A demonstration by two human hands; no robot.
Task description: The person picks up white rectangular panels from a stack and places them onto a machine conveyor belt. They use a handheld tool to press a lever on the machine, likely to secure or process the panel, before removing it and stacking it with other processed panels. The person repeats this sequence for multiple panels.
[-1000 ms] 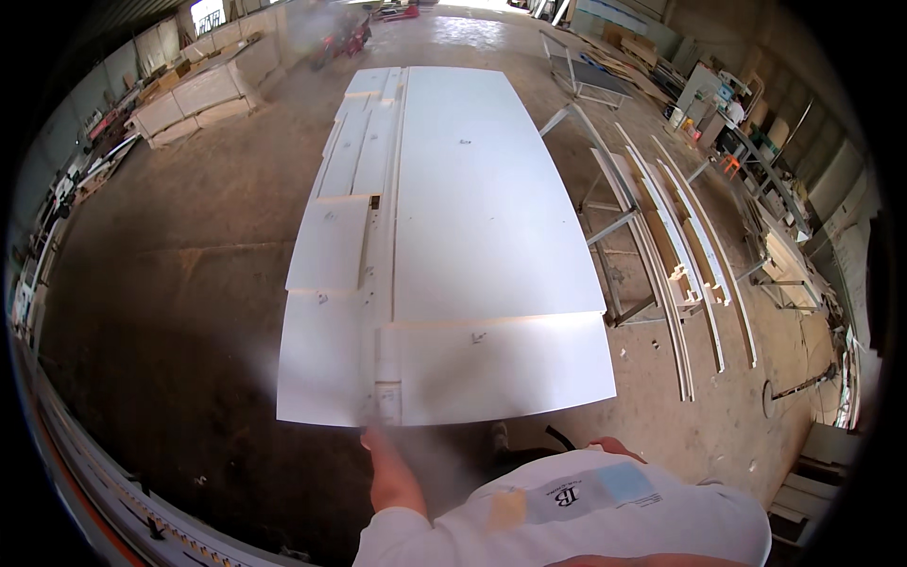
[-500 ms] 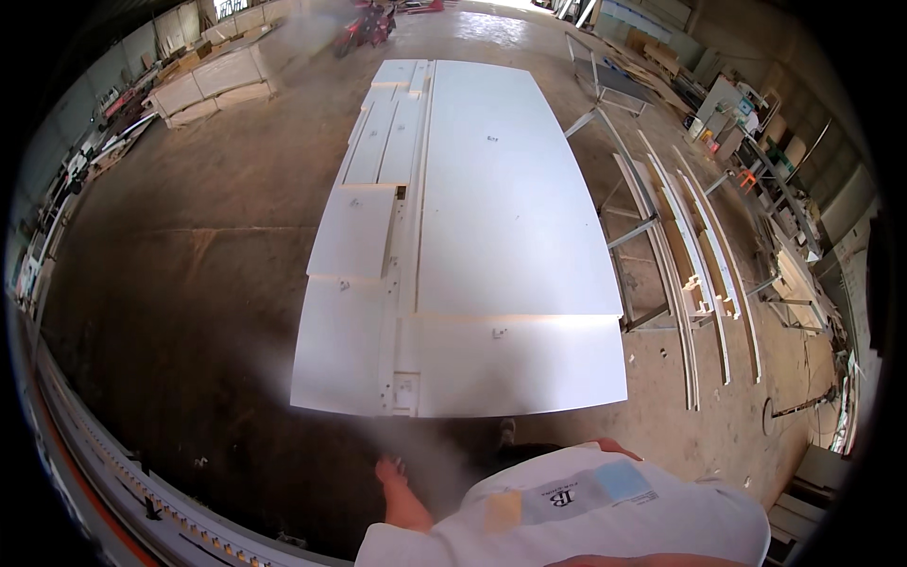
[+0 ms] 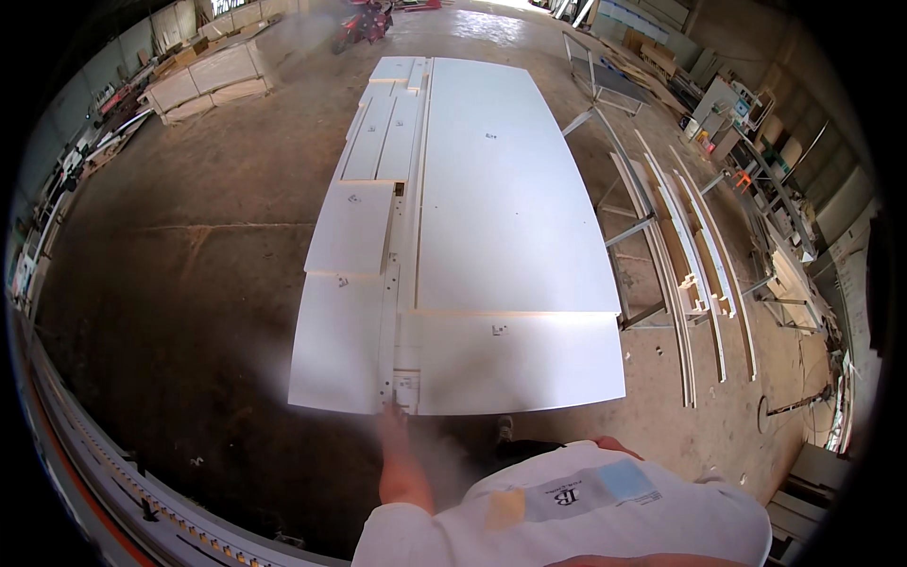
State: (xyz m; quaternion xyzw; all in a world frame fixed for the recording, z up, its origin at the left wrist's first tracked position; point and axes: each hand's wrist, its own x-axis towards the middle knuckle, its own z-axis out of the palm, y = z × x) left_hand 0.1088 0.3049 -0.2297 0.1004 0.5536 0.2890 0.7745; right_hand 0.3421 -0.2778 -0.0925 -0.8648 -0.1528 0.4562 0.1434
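A large stack of white panels [image 3: 510,236] lies flat in front of me, with smaller white panels [image 3: 354,227] on its left part and a narrow drilled strip [image 3: 389,321] running along the middle. My left hand [image 3: 397,454] stretches forward, and its blurred fingertips are at the near end of that strip. A white panel with yellow and blue stickers [image 3: 586,515] sits close below me. Only a sliver of my right hand [image 3: 614,442] shows over its far edge, apparently gripping it.
Long white strips and metal frames [image 3: 680,265] lie on the concrete floor to the right. A machine rail [image 3: 123,482] curves along the lower left. Board stacks [image 3: 208,80] stand at the back left, with shelves and clutter at the right wall. A shoe [image 3: 504,430] shows by the stack's near edge.
My left hand has reached forward from below the stack's near edge to the end of the narrow strip. The view has shifted slightly over the panels.
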